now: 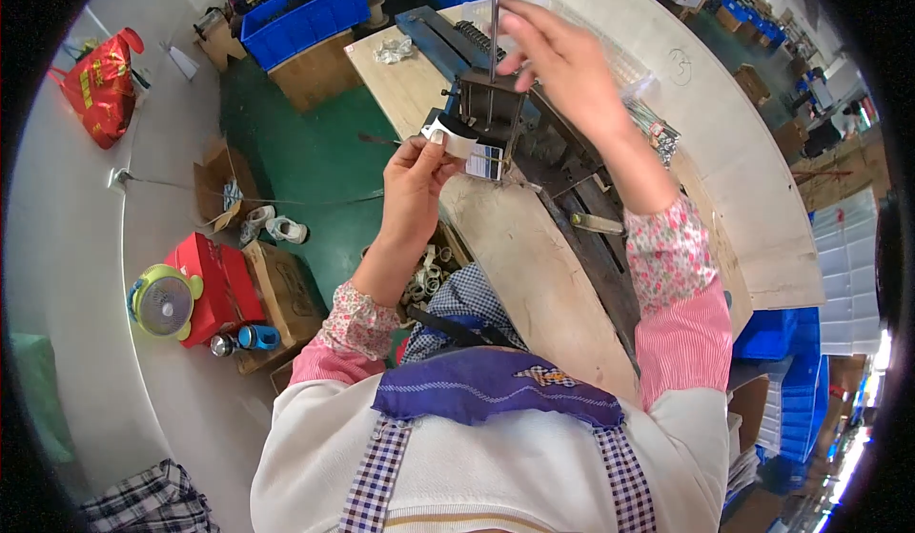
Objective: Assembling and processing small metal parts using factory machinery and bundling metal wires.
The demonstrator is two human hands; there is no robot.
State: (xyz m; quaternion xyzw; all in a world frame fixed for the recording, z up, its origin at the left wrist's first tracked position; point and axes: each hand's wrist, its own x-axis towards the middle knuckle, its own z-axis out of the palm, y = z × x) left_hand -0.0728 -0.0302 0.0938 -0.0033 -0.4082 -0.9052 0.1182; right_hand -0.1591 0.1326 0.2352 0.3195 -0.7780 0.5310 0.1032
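Observation:
My left hand (416, 182) pinches a white curved strip (459, 143) between thumb and fingers, in front of a small bench machine. Its dark upper face lies against a dark metal block (491, 90), and I cannot tell whether they touch. My right hand (562, 61) is raised at the right of an upright metal rod (497, 18), its fingers apart and nothing visible in them. Whether a fingertip touches the rod is unclear. A small card with blue print (485, 162) sits at the machine's front, just right of the strip.
The machine stands on a wooden bench (510, 247). A yellowish handle (598, 223) lies right of it, near a bundle of metal rods (656, 131). Below the bench's left edge, several pale rings (427, 280) fill a box. A blue crate (303, 18) stands at the far left.

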